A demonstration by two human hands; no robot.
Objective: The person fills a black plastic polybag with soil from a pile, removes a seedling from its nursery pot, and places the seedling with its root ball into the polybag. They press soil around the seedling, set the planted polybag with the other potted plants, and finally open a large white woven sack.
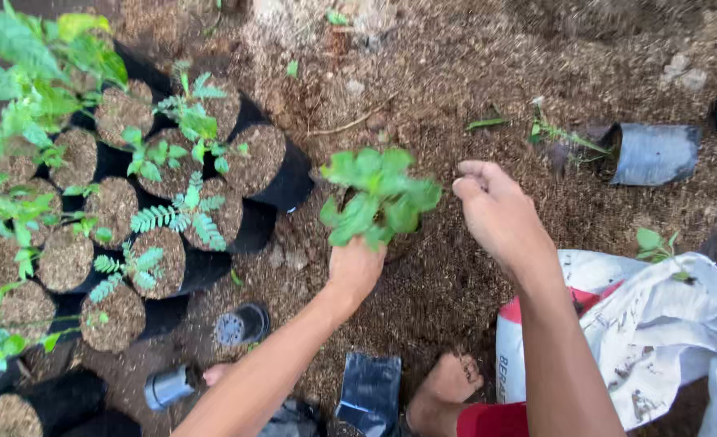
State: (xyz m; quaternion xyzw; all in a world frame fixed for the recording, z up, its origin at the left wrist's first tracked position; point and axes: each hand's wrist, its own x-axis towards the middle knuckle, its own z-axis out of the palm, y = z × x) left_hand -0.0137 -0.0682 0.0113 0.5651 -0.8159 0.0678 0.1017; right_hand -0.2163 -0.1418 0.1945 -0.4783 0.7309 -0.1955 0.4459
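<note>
Left hand (355,269): at frame centre, closed around the base of a small green leafy seedling (380,197). The fingers are hidden behind the hand and the foliage, so the exact grip cannot be seen. The seedling stands upright above the brown, husk-covered soil (456,73), just above the hand.

Right hand (496,212): right of centre, just beside the seedling's leaves. Fingers are curled loosely inward, half closed. Whether anything is held inside cannot be determined.

Left portion of frame: a cluster of black plastic nursery bags filled with soil (144,202), each carrying a green plant.

Upper right: an empty black plastic nursery bag lying on its side (654,152).

Lower right: a white woven sack with a red band (666,324), lying open.

Bottom edge: a bare foot (449,387) resting on the soil, with a flat black empty bag (371,392) just to its left.
</note>
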